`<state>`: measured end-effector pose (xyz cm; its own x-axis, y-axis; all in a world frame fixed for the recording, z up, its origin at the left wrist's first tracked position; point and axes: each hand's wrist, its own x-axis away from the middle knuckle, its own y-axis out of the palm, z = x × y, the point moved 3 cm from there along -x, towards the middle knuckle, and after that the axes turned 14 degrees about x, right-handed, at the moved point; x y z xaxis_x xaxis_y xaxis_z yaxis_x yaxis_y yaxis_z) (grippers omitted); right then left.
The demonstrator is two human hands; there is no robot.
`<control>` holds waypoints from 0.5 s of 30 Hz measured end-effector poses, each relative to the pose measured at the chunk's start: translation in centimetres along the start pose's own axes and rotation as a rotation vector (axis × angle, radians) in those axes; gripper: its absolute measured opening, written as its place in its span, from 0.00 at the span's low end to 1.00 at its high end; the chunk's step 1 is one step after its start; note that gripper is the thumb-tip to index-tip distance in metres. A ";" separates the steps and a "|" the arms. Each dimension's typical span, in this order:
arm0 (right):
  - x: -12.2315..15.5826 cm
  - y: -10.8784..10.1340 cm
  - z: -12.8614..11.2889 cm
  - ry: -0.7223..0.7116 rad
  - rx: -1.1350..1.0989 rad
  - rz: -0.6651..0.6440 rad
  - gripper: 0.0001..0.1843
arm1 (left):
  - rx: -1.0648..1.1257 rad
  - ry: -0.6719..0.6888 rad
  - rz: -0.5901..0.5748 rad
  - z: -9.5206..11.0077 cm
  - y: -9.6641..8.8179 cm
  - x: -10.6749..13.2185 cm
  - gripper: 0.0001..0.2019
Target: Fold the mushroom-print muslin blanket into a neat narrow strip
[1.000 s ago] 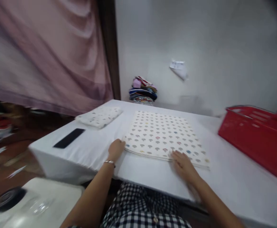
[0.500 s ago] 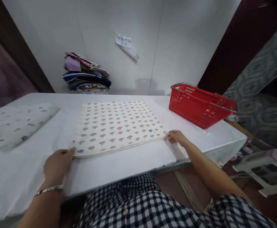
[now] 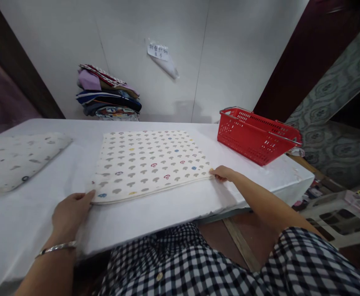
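One white mushroom-print cloth (image 3: 150, 160), layered: near corners being pinched by left hand (image 3: 71, 209) and right hand (image 3: 224, 173).

The printed cloth (image 3: 150, 162) is matt, the basket (image 3: 247, 137) glossy and probably plastic.

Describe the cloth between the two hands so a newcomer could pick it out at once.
On the white table, look left of the red basket. There lies a flat cream cloth, its near corners at the left hand and right hand. Unlike the other cloth at the picture's left edge, it bears tidy rows of grey mushroom shapes, with a few coloured ones.
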<state>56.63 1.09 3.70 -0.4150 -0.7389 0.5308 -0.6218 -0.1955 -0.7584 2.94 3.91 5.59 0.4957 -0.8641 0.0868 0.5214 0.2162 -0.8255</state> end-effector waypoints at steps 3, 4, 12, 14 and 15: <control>0.8 0.2 -0.5 -0.031 0.007 0.029 0.19 | 0.035 -0.040 -0.098 0.0 0.2 0.0 0.16; 1.2 0.2 -0.7 -0.049 0.002 0.040 0.18 | 0.053 -0.038 -0.105 -0.1 0.2 0.0 0.16; 2.4 0.7 0.6 -0.158 -0.130 0.029 0.09 | 0.179 0.049 -0.079 -1.7 -0.6 0.3 0.16; 1.8 1.3 1.3 -0.152 -0.120 0.017 0.08 | 0.105 0.075 -0.056 -1.8 -0.6 0.7 0.16; 1.4 1.6 1.6 -0.152 -0.100 0.022 0.08 | 0.075 0.078 -0.057 -1.8 -0.5 0.9 0.16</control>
<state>56.10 -1.29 2.70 -0.3291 -0.8325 0.4457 -0.6795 -0.1189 -0.7240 1.85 2.21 5.04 0.4097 -0.9082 0.0860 0.5987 0.1965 -0.7765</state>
